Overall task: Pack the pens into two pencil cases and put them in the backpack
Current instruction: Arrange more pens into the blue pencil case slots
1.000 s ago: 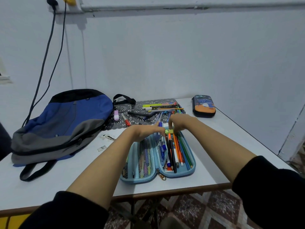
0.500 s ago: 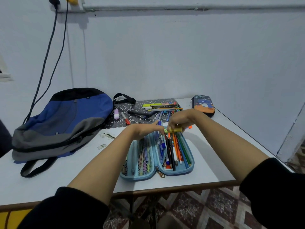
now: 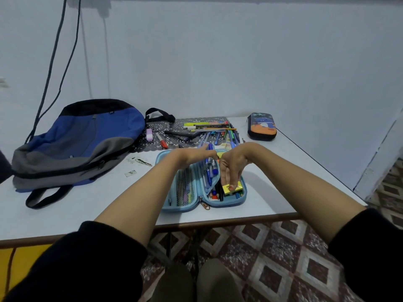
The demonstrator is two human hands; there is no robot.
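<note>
A light blue pencil case [image 3: 218, 204] lies open near the table's front edge, with several pens and pencils inside. My right hand [image 3: 233, 166] reaches over its right half, fingers pointing down toward me, and pinches a yellow highlighter [image 3: 226, 189] at the case's near end. My left hand [image 3: 194, 154] rests with straight fingers on the pens at the far end of the case. Several loose pens [image 3: 209, 127] lie on a dark patterned mat [image 3: 165, 127] behind. A second, dark and orange pencil case [image 3: 261, 127] sits zipped at the back right. The blue and grey backpack [image 3: 87, 136] lies on the left.
A pink highlighter [image 3: 149, 134] and a red marker [image 3: 161, 140] lie on the mat beside the backpack. Small paper scraps [image 3: 139, 161] sit left of the open case. Black cables [image 3: 54, 62] hang down the wall at the back left. The table's front edge [image 3: 218, 222] is close.
My right hand has carried the yellow highlighter from the far end of the open case to its near end. My left hand has stayed at the far end.
</note>
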